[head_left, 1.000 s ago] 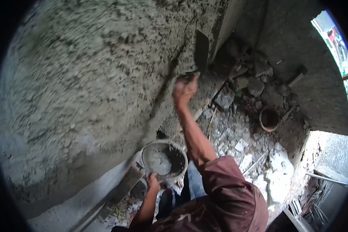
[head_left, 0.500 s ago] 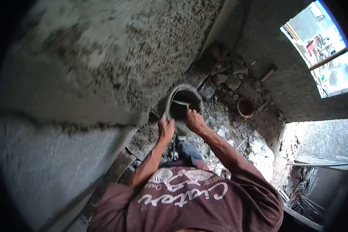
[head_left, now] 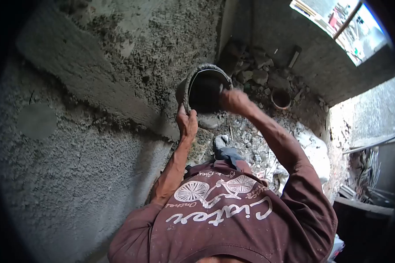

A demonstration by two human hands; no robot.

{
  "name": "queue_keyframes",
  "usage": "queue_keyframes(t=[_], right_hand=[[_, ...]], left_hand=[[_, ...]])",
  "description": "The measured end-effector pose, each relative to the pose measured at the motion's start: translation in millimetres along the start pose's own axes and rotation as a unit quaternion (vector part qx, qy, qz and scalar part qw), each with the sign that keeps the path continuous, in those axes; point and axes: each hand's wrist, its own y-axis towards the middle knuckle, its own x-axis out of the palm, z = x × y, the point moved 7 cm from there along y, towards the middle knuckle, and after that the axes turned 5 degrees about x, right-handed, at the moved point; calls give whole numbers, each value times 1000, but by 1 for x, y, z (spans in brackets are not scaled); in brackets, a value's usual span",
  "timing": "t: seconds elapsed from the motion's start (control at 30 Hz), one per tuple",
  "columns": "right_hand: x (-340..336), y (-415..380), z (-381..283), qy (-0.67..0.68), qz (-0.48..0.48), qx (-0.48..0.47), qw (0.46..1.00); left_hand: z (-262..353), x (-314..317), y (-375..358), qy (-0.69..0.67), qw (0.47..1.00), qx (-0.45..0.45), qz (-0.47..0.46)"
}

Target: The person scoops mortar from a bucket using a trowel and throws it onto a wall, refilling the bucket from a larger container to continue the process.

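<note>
A dark round bucket (head_left: 185,90) with a mortar-crusted rim is tipped so that its dark inside faces up at me. My left hand (head_left: 187,121) grips the near left edge of its rim. At the right side of the opening, my right hand (head_left: 234,101) is closed and blurred by motion. A small pale piece shows beside its fingers, and the rest of what it holds is too dark and blurred to make out. The bucket's contents are hidden in shadow.
Rough mortar covers the wall (head_left: 101,175) at left. Broken stones (head_left: 260,77) and a round pot (head_left: 281,99) lie on the rubble floor beyond. A white sack (head_left: 314,153) sits at right, near thin rods (head_left: 373,168). A window opening is at upper right.
The bucket and my left hand have moved up in view. My right hand has shifted up and right, and the pale tool edge seen inside the bucket no longer shows clearly.
</note>
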Motion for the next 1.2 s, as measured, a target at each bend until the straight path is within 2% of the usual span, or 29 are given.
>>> queue_keyframes(t=[0.03,0.07,0.13,0.17,0.23,0.27,0.3,0.33,0.37,0.4,0.47,0.6,0.63,0.67,0.7,0.73,0.8,0.83,0.87,0.93,0.97,1.07,1.13,1.2], right_hand=[[-40,-2,3,86,-29,100,991],[-41,3,10,115,-13,71,991],[-23,-6,23,219,-143,160,952],[-21,-9,30,229,-137,167,949],[-6,-25,36,251,-178,139,941],[15,-30,46,260,-177,143,938],[40,-30,41,356,-120,33,926],[44,-38,32,508,-196,95,833],[45,-49,23,631,-248,178,713],[61,-54,21,691,-254,238,633],[86,-53,14,810,-238,256,470],[101,-55,38,850,-203,268,405],[101,-56,45,868,-197,268,370],[106,-58,53,869,-199,268,364],[109,-59,64,886,-186,259,336],[112,-61,73,901,-174,252,307],[103,-67,94,929,-150,222,256],[93,-69,110,928,-125,222,272],[79,-72,127,926,-100,221,289],[71,-84,168,933,-29,234,273],[64,-92,195,918,37,261,296],[49,-113,277,847,236,314,358],[62,-124,338,721,390,371,437],[94,-124,386,614,487,423,456]], left_hand=[[-3,4,5,5,1000,3,-8],[1,7,11,40,996,79,7],[14,12,14,82,984,155,9],[43,17,14,108,966,234,-7],[66,23,10,9,988,121,-98],[62,25,16,15,987,118,-106],[46,26,23,12,987,68,-147],[35,34,30,5,985,73,-158],[24,41,38,-2,983,77,-168],[13,49,45,-9,980,81,-179],[-8,72,53,-65,973,17,-223],[-34,118,74,-34,973,-5,-226],[-45,129,76,-71,970,-66,-223],[-56,140,77,-106,962,-125,-219],[-59,155,83,-161,957,-120,-209],[-67,167,87,-158,957,-123,-209],[-98,179,99,-236,949,-159,-132],[-129,184,100,-269,931,-214,-121],[-127,189,103,-268,931,-216,-118],[-147,183,84,-230,878,-419,23],[-177,179,82,-247,883,-399,14],[-224,144,59,-185,873,-443,84],[-235,118,42,-149,872,-454,106],[-237,95,21,-123,863,-474,124]])
